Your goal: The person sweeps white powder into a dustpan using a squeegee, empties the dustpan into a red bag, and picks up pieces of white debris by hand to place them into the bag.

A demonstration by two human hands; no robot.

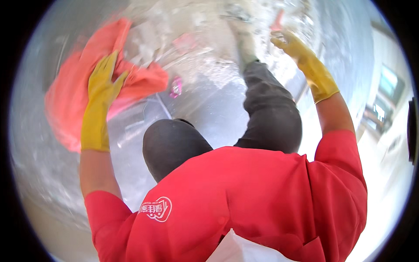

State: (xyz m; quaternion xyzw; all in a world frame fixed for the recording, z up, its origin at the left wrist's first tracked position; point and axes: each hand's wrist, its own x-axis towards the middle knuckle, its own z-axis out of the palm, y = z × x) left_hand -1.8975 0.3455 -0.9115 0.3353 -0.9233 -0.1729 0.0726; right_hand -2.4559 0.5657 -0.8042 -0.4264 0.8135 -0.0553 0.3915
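My left hand (104, 80), in a yellow rubber glove, lies against a large red-orange plastic bag (78, 95) at the left; the fingers are extended, and a fold of the bag is by the thumb. Whether the fingers grip it is not clear. My right hand (286, 44), in a matching glove, is raised at the upper right with bent fingers apart and nothing seen between them. Just beyond its fingertips is a blurred red object (277, 21) whose kind I cannot tell.
Pale rubble and debris (209, 36) cover the floor ahead, with a pinkish scrap (185, 42) among them. A small shiny pink wrapper (176, 87) lies on the grey floor (209, 101) right of the bag. My outstretched leg (270, 101) reaches into the debris.
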